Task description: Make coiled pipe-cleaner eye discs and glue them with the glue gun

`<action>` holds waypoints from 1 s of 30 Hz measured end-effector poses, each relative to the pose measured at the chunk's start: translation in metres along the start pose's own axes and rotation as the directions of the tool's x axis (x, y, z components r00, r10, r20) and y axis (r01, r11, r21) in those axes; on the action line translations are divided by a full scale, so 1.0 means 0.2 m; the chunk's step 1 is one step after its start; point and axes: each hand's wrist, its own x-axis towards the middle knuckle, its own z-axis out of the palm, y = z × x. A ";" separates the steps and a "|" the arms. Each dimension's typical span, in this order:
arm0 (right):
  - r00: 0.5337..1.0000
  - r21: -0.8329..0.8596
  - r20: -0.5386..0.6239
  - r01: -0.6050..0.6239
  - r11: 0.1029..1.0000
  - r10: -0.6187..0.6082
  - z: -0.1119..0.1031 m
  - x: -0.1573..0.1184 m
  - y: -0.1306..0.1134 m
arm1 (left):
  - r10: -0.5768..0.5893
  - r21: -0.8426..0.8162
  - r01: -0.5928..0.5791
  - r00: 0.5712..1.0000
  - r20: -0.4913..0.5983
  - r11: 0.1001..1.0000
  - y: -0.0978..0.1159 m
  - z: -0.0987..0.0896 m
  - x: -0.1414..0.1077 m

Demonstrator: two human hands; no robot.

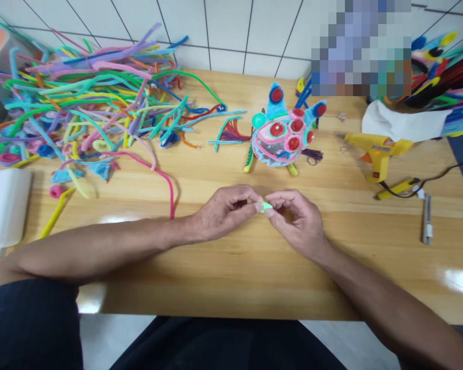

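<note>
My left hand (224, 213) and my right hand (297, 221) meet at the middle of the wooden table (231, 267), fingertips pinched together on a small light-green pipe-cleaner piece (266, 207). Both forearms rest on the tabletop. Just behind my hands stands a pipe-cleaner figure (283, 134), a rounded body with red and pink coiled discs, blue pointed ears and small yellow-green legs.
A big heap of coloured pipe cleaners (85, 103) covers the back left. A yellow glue gun (374, 153) with its cord lies at the right, a grey tool (427, 218) near it. A white box (3, 205) sits at the left edge. More pipe-cleaner crafts (443, 67) fill the back right.
</note>
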 end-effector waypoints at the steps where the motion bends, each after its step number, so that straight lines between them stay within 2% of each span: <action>1: 1.000 0.004 0.008 -0.002 1.000 0.002 0.00 0.00 0.00 | 0.008 -0.002 -0.008 1.000 -0.002 1.000 0.00 0.00 0.00; 9: 0.999 0.059 0.048 -0.012 0.998 0.009 0.00 0.00 0.00 | 0.034 -0.003 -0.034 0.999 -0.022 0.999 0.00 0.01 0.00; 30: 0.998 0.099 0.061 0.002 0.995 -0.008 0.00 0.00 0.00 | -0.043 -0.034 0.043 0.999 -0.015 0.999 0.01 0.01 0.00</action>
